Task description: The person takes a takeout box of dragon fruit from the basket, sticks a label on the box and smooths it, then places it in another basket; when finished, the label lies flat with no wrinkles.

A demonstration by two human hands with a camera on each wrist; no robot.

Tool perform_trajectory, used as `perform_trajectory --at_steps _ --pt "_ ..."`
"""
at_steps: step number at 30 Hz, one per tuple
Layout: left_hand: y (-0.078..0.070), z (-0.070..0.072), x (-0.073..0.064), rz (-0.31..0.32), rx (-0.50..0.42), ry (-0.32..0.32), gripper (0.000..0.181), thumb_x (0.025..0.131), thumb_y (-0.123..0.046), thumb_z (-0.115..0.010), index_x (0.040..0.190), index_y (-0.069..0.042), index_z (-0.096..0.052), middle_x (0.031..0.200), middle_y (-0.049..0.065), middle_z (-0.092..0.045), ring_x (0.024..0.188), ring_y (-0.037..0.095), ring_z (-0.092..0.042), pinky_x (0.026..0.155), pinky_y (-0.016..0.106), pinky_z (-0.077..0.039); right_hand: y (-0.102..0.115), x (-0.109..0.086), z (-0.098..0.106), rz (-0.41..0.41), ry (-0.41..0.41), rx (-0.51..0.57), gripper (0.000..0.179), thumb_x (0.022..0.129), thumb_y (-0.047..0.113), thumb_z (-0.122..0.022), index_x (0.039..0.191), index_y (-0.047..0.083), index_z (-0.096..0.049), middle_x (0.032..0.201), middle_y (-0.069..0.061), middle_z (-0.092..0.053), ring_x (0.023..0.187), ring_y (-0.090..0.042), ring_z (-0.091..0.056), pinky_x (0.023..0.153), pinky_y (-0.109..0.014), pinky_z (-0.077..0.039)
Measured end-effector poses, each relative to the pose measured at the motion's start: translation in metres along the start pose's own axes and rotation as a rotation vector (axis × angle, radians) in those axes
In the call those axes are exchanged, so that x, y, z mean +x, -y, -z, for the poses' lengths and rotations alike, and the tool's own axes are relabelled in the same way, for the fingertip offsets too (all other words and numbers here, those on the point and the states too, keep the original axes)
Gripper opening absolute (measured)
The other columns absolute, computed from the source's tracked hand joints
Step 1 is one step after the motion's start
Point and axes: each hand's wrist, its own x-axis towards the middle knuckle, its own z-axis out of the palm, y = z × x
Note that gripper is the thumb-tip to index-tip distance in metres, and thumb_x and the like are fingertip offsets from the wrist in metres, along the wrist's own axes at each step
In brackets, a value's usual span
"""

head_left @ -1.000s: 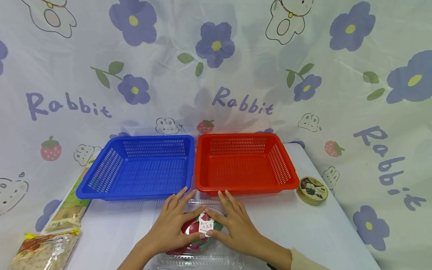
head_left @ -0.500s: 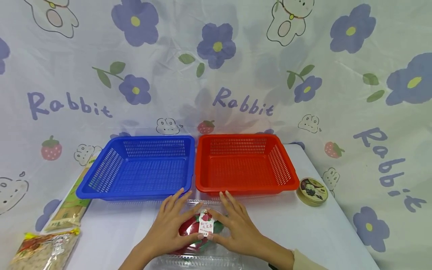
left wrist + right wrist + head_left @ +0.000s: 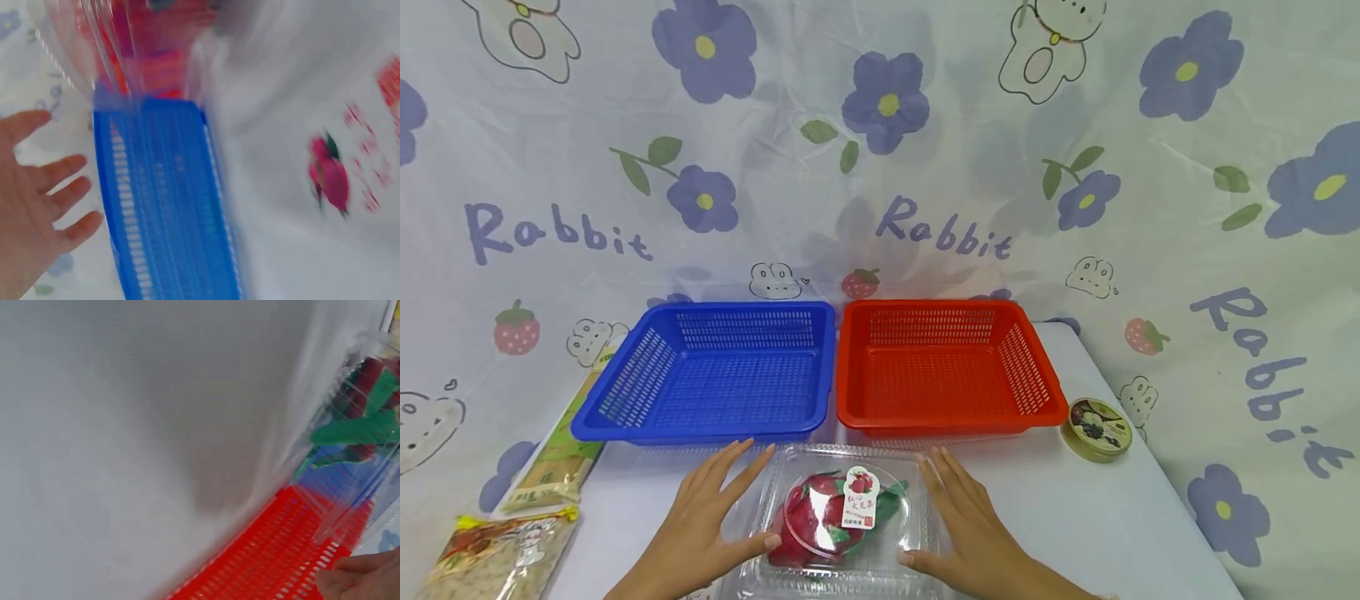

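Note:
A clear plastic box with a red dragon fruit with green scales inside lies before me, its lid down. A white label with a dragon fruit picture sits on the lid. My left hand is at the box's left side, fingers spread and thumb tip over its edge. At the other side my right hand lies with straight fingers, its thumb over the lid. Whether either hand touches the box, I cannot tell. In the left wrist view, white paper printed with a dragon fruit shows, blurred.
Behind the box stand a blue basket and a red basket, side by side. A round gold tin is at the right. On the left lie a long green-and-tan packet and a yellow-topped bag.
Both hands have come away from the label and moved apart, left hand to the left and right hand to the right. The box and label now show more fully.

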Motion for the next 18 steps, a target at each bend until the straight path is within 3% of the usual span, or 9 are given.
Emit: perform_trajectory --at_steps 4,11,18 --pt "0.010 0.000 -0.009 0.012 -0.015 0.041 0.102 0.069 -0.055 -0.083 0.155 -0.031 -0.034 0.148 0.013 -0.042 0.132 0.042 -0.036 0.097 0.063 -0.028 -0.008 -0.005 -0.002 -0.010 0.042 0.027 0.111 0.081 0.072 -0.061 0.161 0.017 -0.006 0.168 0.001 -0.009 0.153 -0.030 -0.010 0.113 -0.065 -0.024" --pt "0.016 -0.007 -0.015 0.033 -0.032 0.110 0.110 0.065 -0.060 -0.082 0.157 -0.027 -0.031 0.147 0.014 -0.043 0.130 0.041 -0.041 0.097 0.062 -0.030 -0.014 -0.008 -0.005 -0.030 0.101 0.063 0.114 0.080 0.073 -0.061 0.161 0.016 -0.003 0.168 -0.004 -0.010 0.153 -0.030 -0.014 0.112 -0.066 -0.024" --pt "0.019 -0.011 -0.019 0.048 -0.024 0.162 0.116 0.063 -0.062 -0.082 0.158 -0.029 -0.026 0.141 0.012 -0.050 0.125 0.039 -0.049 0.095 0.063 -0.037 -0.012 -0.010 -0.002 -0.157 0.226 0.159 0.120 0.077 0.072 -0.065 0.161 0.017 -0.001 0.167 -0.009 -0.012 0.149 -0.037 -0.021 0.109 -0.070 -0.025"
